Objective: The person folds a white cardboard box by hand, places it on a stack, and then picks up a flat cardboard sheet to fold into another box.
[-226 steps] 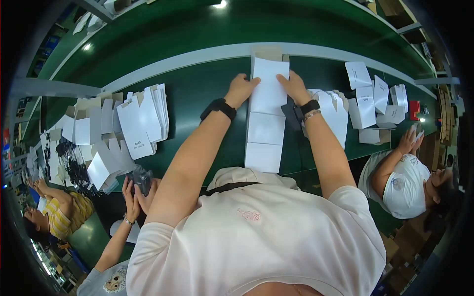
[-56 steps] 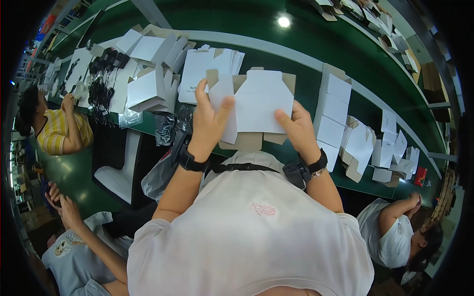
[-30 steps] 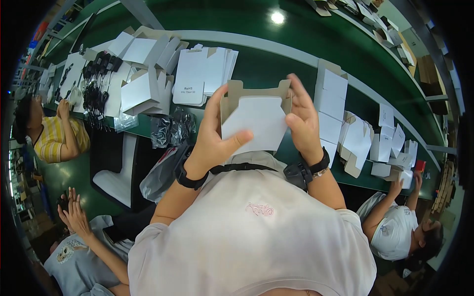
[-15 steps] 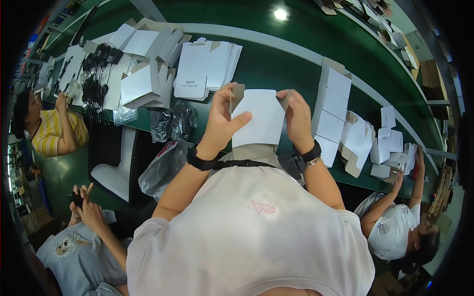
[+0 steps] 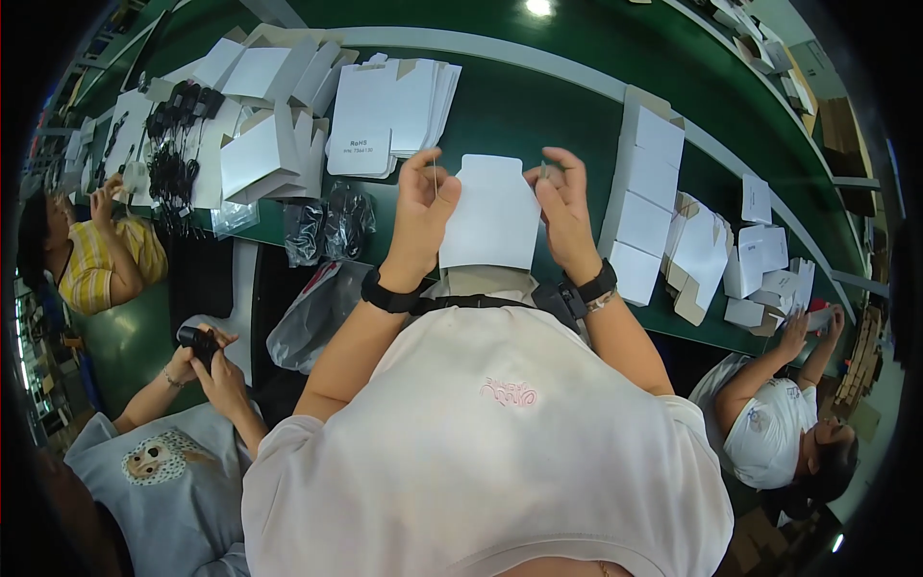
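Upright in front of my chest is a white cardboard box [image 5: 492, 213], partly folded, its broad white panel with a rounded top edge standing up. At its left side my left hand [image 5: 415, 226] pinches a thin side flap between thumb and fingers. My right hand [image 5: 570, 216] has the opposite flap between thumb and fingers. Both flaps appear nearly edge-on. The box's lower part and inside are mostly hidden from this angle. Ahead and to the left lies a stack of flat white box blanks [image 5: 385, 111].
Folded white boxes [image 5: 261, 159], black cabled adapters [image 5: 179, 135] and bagged black cables [image 5: 344, 223] lie at left on the green table. A row of white boxes [image 5: 642, 216] and loose blanks [image 5: 700, 255] are right. Co-workers sit on both sides, one holding a black device [image 5: 199, 343].
Both hands have shifted slightly with the box, and the grey-brown flaps now show nearly edge-on. The left thumb has slid to the panel's edge. The lower-left co-worker's hands have moved.
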`<state>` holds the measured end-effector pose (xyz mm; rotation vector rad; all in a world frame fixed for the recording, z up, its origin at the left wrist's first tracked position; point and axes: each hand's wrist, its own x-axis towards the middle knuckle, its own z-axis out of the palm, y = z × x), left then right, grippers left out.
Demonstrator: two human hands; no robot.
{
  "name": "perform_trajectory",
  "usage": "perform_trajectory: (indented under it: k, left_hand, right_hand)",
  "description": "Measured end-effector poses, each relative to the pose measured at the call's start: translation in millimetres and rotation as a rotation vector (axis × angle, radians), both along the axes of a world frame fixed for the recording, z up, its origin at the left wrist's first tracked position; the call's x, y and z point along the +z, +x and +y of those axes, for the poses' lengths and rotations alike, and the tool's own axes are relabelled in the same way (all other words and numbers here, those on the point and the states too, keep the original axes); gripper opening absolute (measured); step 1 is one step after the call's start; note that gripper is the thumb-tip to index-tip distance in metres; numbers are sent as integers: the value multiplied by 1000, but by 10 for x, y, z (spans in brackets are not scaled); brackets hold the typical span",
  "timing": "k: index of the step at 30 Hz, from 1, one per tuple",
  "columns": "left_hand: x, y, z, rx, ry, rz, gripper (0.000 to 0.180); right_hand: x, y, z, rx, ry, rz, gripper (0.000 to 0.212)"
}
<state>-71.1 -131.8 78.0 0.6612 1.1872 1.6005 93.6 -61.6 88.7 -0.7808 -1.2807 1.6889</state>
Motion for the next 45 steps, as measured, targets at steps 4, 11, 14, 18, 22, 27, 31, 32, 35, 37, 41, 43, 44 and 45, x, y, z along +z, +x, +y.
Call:
perform_trajectory:
  k: [4,11,14,18,22,27,31,32,35,37,41,43,44,45]
  left_hand:
    - [-50,30,0,-34,-31,228,45]
    - [-131,34,-32,-120,-197,46,33]
    - [-179,46,-14,-44,-204,58,28]
    - [-95,62,41,-4,-180,-143,23]
    - [-47,-54,81,-124,-285,-257,21]
    - [-221,-54,27,-128,-252,13,30]
    - [-70,29,-5,-129,-106,557,32]
    - [-57,35,-12,-126,-119,516,31]
    - [-96,43,-25,-73,-107,454,31]
    - [-74,85,-27,-33,-128,426,32]
    - [106,120,-62,-22,-190,487,34]
    - [160,154,-93,-8,-161,480,34]
    - [182,165,-96,5,-135,472,33]
    - [216,166,-80,5,-132,473,33]
  right_hand:
    - [-143,25,-21,-91,96,-163,25]
    - [-213,92,11,23,95,-446,24]
    - [-155,67,15,28,-21,-425,23]
    - [-187,79,28,-25,-96,-310,21]
    - [-146,101,91,63,-38,-434,24]
    - [-273,185,96,160,161,-515,30]
    - [-93,225,94,395,-74,-507,34]
    - [-95,230,80,395,-75,-507,34]
    - [-100,236,60,383,-57,-366,35]
    - [-144,205,34,263,-10,-395,34]
    - [-137,176,-32,234,-93,-429,33]
    - [-29,135,-61,196,-119,-395,34]
    - [22,114,-83,196,-116,-394,34]
    - [75,99,-105,151,-72,-384,34]
